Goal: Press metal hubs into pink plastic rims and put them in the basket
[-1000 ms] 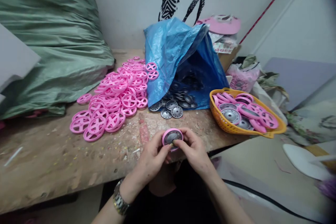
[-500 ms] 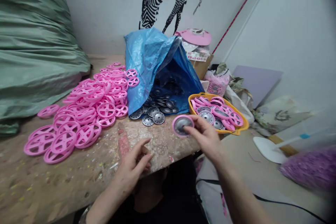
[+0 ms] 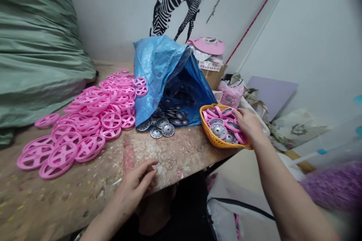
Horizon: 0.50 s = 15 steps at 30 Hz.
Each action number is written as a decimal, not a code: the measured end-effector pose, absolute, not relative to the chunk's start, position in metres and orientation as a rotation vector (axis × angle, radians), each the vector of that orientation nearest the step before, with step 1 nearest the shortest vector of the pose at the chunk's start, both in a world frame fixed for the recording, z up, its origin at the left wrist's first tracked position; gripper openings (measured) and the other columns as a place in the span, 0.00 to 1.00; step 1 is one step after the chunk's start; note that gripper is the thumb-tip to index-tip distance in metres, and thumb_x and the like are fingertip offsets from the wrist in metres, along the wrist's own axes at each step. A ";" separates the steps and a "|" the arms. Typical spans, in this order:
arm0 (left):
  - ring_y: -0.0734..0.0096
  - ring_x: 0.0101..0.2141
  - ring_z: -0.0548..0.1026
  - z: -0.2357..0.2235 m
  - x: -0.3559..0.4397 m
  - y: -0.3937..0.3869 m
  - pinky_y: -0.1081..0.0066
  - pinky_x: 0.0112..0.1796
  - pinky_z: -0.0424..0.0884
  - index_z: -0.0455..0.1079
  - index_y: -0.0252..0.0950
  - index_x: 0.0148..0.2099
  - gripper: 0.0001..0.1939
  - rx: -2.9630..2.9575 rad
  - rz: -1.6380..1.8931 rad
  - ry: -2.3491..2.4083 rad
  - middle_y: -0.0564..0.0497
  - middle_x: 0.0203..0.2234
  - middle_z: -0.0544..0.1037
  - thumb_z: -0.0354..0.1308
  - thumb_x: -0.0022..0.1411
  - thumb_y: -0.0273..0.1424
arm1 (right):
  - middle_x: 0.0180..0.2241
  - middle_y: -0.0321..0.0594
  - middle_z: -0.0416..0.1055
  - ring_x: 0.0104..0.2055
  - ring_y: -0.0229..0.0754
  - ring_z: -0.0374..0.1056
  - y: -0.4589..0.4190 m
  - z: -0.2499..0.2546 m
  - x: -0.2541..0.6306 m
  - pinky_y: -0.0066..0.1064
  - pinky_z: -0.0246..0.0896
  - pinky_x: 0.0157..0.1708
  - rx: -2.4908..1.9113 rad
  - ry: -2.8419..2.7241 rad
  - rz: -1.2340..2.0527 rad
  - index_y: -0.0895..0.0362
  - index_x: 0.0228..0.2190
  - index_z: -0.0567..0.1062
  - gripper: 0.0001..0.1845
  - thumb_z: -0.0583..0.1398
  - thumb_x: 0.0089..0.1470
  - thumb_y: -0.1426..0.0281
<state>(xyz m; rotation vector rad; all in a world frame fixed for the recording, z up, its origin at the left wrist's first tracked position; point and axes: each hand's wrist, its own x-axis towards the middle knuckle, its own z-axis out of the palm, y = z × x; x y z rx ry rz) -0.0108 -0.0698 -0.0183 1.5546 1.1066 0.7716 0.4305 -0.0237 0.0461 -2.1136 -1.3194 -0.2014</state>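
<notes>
My right hand reaches over the right side of a yellow basket. Its fingers curl down at the pink wheels inside; what they grip is hidden. Some wheels in this basket carry grey hubcap-like discs. My left hand hovers near the table's front edge, holding nothing, its fingers loosely bent and thumb apart. Beyond it, loose grey discs spill from the mouth of a blue plastic bag. A heap of bare pink spoked wheels lies on the left.
A large green fabric sack stands at the left of the worn wooden table. Behind the basket are a cardboard box, a pink visor and a clear bag of pink parts. A white sack sits below the table edge.
My right hand has moved right to the basket from over the table, where it held a pink wheel with a grey disc. My left hand stays nearly in place. The view has shifted slightly.
</notes>
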 end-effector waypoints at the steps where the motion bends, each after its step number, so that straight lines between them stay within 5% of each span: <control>1: 0.69 0.25 0.75 -0.019 -0.013 -0.068 0.71 0.28 0.73 0.74 0.39 0.50 0.20 1.571 0.767 1.104 0.53 0.26 0.76 0.55 0.63 0.46 | 0.39 0.52 0.79 0.45 0.53 0.73 -0.027 0.045 0.426 0.43 0.64 0.46 -2.150 -1.304 -0.194 0.57 0.43 0.81 0.23 0.55 0.59 0.55; 9: 0.67 0.25 0.75 -0.024 -0.012 -0.061 0.71 0.27 0.72 0.76 0.40 0.50 0.18 1.639 0.776 1.133 0.51 0.27 0.78 0.55 0.63 0.43 | 0.43 0.44 0.80 0.47 0.51 0.74 -0.050 0.051 0.329 0.44 0.64 0.50 -1.714 -1.484 -0.014 0.54 0.43 0.80 0.16 0.58 0.59 0.62; 15: 0.60 0.35 0.78 -0.013 -0.003 -0.062 0.70 0.30 0.72 0.77 0.41 0.47 0.15 1.714 0.754 1.149 0.49 0.29 0.79 0.57 0.62 0.38 | 0.44 0.43 0.78 0.46 0.48 0.73 -0.040 0.020 0.245 0.41 0.65 0.50 -1.555 -1.854 0.249 0.53 0.45 0.78 0.13 0.56 0.62 0.66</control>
